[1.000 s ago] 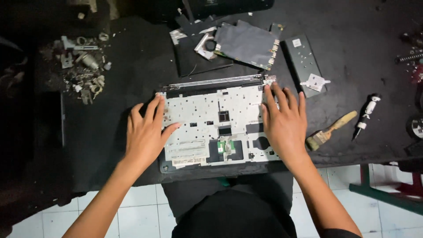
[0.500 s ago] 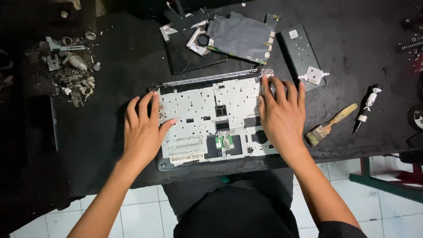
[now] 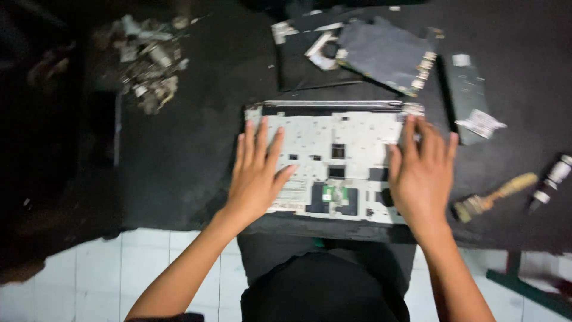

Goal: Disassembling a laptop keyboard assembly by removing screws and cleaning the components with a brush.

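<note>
A stripped laptop palmrest shell [image 3: 336, 134], silver-white inside with dark cut-outs and a small green board, lies flat on the black table [image 3: 190, 161] at the near edge. My left hand [image 3: 257, 174] rests flat on its left part, fingers spread. On the shell's right part my right hand [image 3: 422, 173] presses down flat, fingers together and pointing away from me. Neither hand grips anything.
Behind the shell lie a grey circuit board [image 3: 384, 53] and a dark flat panel [image 3: 471, 98]. A wooden-handled brush [image 3: 494, 195] and a black-and-white tool [image 3: 551, 182] lie at the right. A heap of small scrap parts [image 3: 149, 65] sits at the far left. White floor tiles [image 3: 101, 268] show below.
The view has shifted, so everything sits further right in frame and is blurred. Both hands stay flat on the shell, the left a little lower than before.
</note>
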